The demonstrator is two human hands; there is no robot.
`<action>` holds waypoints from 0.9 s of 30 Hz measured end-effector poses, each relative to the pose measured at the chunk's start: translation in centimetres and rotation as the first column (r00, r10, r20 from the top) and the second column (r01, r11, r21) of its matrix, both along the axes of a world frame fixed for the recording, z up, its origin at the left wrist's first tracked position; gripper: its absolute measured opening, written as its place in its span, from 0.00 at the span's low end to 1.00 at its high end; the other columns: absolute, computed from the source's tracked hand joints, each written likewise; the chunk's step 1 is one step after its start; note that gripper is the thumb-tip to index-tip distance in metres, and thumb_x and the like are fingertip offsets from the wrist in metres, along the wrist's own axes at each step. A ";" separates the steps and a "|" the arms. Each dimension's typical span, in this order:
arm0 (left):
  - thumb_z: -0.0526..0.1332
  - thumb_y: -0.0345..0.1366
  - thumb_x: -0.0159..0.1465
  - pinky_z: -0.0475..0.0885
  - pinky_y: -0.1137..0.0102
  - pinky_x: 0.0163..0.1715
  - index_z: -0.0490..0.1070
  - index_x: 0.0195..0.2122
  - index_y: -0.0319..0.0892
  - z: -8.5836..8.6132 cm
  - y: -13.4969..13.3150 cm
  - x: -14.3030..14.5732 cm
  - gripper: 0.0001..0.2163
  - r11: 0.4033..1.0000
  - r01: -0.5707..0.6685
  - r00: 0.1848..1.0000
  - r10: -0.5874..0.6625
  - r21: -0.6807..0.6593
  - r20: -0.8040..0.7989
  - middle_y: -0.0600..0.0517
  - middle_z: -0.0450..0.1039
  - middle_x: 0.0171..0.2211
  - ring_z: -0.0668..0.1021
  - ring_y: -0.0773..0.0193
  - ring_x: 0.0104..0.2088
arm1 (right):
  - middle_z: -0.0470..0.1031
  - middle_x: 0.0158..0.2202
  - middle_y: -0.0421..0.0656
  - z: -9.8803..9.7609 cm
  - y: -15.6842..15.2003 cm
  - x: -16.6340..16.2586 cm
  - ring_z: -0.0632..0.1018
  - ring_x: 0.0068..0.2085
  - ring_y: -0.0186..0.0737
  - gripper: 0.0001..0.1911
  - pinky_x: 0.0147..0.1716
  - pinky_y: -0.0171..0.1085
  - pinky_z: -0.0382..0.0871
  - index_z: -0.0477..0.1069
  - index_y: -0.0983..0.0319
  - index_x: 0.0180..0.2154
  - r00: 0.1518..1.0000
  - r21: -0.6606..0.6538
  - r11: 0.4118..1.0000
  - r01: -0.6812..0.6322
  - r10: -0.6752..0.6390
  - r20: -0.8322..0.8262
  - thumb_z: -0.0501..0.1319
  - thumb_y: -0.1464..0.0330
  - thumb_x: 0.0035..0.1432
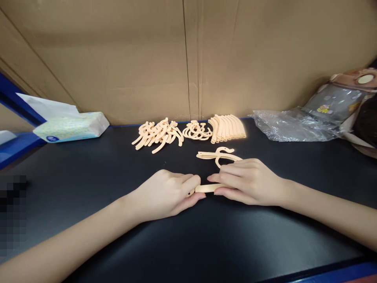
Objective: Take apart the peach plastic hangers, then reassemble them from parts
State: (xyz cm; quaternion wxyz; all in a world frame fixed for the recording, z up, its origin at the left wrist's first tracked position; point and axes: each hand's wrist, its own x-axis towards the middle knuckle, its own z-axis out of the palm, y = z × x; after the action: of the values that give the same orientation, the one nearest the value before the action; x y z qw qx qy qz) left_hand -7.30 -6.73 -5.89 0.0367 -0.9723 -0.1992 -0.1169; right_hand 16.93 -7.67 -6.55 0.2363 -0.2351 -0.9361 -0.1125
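Observation:
My left hand and my right hand meet at the middle of the black table, both pinched on the ends of one cream plastic piece lying between them. Just behind my right hand lies an assembled cream hook part. Farther back sit three groups of cream parts: a loose pile of curved arms, a small heap of hooks, and a neat row of curved bars.
A cardboard wall backs the table. A tissue pack lies at the back left by a blue frame. Crumpled clear plastic and a packaged item lie at the back right.

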 end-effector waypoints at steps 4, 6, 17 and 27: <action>0.47 0.38 0.71 0.56 0.74 0.17 0.59 0.30 0.42 -0.1 0.0 0.0 0.12 1.000 -0.005 1.000 0.005 0.005 0.007 0.58 0.65 0.22 0.68 0.70 0.18 | 0.77 0.31 0.42 0.4 0.2 0.3 0.75 0.30 0.34 0.13 0.29 0.33 0.65 0.74 0.64 0.39 0.998 0.046 0.999 0.011 -0.008 -0.066 0.54 0.65 0.66; 0.47 0.39 0.71 0.56 0.73 0.18 0.59 0.30 0.42 0.0 -0.1 0.0 0.12 1.000 -0.008 1.000 0.008 0.009 0.001 0.58 0.65 0.22 0.68 0.70 0.18 | 0.78 0.32 0.43 0.7 0.4 0.6 0.75 0.32 0.35 0.11 0.31 0.34 0.66 0.73 0.64 0.38 0.993 0.059 0.995 0.076 -0.070 -0.099 0.55 0.66 0.65; 0.47 0.39 0.71 0.55 0.73 0.18 0.59 0.29 0.42 -0.1 0.0 0.0 0.14 0.998 0.013 1.000 -0.013 0.057 0.007 0.58 0.64 0.21 0.67 0.70 0.18 | 0.76 0.29 0.41 1.2 2.3 2.4 0.74 0.31 0.38 0.14 0.31 0.36 0.63 0.73 0.62 0.31 0.916 0.052 0.916 0.398 -0.400 0.037 0.57 0.60 0.63; 0.48 0.39 0.70 0.56 0.70 0.19 0.62 0.29 0.41 -0.2 0.0 -0.2 0.13 0.997 0.006 1.000 -0.006 0.082 -0.005 0.56 0.65 0.22 0.67 0.67 0.21 | 0.75 0.30 0.37 0.8 2.3 2.1 0.74 0.32 0.36 0.11 0.36 0.36 0.64 0.72 0.61 0.42 0.923 -0.162 0.911 0.378 -0.385 -0.012 0.61 0.62 0.60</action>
State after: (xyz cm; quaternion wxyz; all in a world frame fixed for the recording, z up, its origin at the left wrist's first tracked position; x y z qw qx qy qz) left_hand -7.55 -6.76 -6.12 0.0767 -0.9708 -0.1913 -0.1229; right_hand 19.01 -5.33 -5.73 0.2108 -0.4336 -0.8727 -0.0775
